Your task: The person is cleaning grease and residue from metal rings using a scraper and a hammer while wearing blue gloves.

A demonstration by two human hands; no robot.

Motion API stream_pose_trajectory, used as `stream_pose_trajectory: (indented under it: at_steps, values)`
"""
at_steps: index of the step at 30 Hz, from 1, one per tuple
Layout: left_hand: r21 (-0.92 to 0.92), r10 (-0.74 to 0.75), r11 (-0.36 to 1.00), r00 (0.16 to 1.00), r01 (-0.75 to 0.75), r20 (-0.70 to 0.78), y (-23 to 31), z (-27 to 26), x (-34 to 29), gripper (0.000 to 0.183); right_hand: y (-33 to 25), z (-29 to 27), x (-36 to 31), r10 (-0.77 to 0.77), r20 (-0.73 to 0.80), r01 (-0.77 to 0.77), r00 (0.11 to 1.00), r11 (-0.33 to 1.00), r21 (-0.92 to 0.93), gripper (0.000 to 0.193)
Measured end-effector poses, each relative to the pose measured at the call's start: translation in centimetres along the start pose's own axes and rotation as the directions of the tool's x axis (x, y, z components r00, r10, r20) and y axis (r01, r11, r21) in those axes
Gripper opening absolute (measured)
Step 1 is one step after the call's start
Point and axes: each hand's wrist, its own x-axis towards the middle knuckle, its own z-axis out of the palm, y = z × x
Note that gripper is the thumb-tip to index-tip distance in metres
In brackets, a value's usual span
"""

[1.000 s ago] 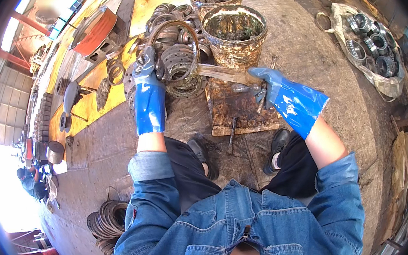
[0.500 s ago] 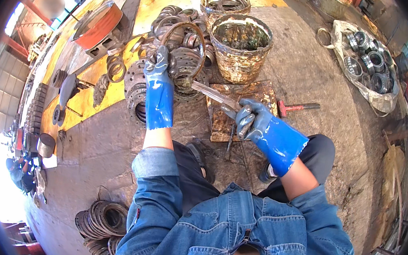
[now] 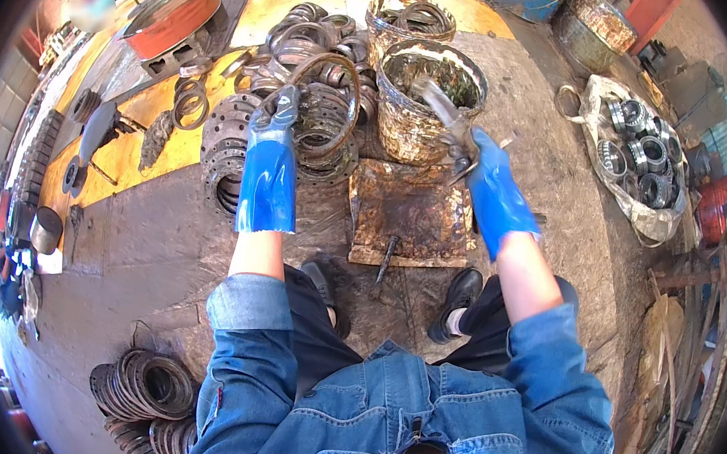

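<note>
Blue rubber gloves cover both hands. My left hand [image 3: 275,115] is closed on the lower left rim of a large greasy metal ring [image 3: 355,116], held upright above the piled rings. My right hand [image 3: 484,161] is closed around the handle of a brush [image 3: 440,104], smeared by motion. Its pale, flat end is over the mouth of the near grease-coated bucket [image 3: 415,128], which has dark, wet matter inside. A stained square board [image 3: 413,205] lies in front of this bucket, with a dark metal rod [image 3: 388,255] at its front edge.
Several flanged rings [image 3: 228,142] and other rings [image 3: 302,36] pile up at left. A second bucket [image 3: 389,35] holds rings behind. Bearings [image 3: 653,155] fill a white sack [image 3: 602,118] at right. More rings [image 3: 164,382] are stacked near left; a red drum [image 3: 174,24] stands far left.
My right hand has moved up and forward, taking the brush away from the ring to the bucket's mouth. My left hand still holds the ring. The view has shifted slightly.
</note>
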Motion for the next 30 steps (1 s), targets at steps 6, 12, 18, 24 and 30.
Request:
stream_pose_trajectory:
  at_steps: [6,12,18,24,30]
  values:
    - [0.04,0.061,0.997,0.989,-0.066,0.133,-2.6,-1.6,2.2,0.038,-2.2,0.8,4.1,-0.293,-0.027,-0.125,0.956,-0.32,-0.939,0.037]
    - [0.05,0.054,0.996,0.971,-0.067,0.235,-3.7,-1.9,2.9,0.046,-1.9,1.5,-1.1,-0.132,0.036,-0.034,0.991,-0.497,-0.867,0.038]
    - [0.201,0.079,0.969,0.956,-0.14,0.284,-3.9,-1.4,2.2,0.049,-4.6,2.2,-9.8,-0.292,0.467,0.476,0.835,-0.045,-0.878,0.053]
    - [0.365,0.114,0.891,0.911,-0.27,0.397,-6.3,-1.4,3.3,0.044,-6.1,6.2,-11.2,-0.288,0.723,0.651,0.628,-0.314,-0.691,0.062]
    - [0.42,0.131,0.855,0.909,-0.306,0.395,-7.3,-0.8,3.5,0.051,-3.6,4.0,-7.7,-0.42,0.417,0.566,0.806,0.342,-0.75,0.029]
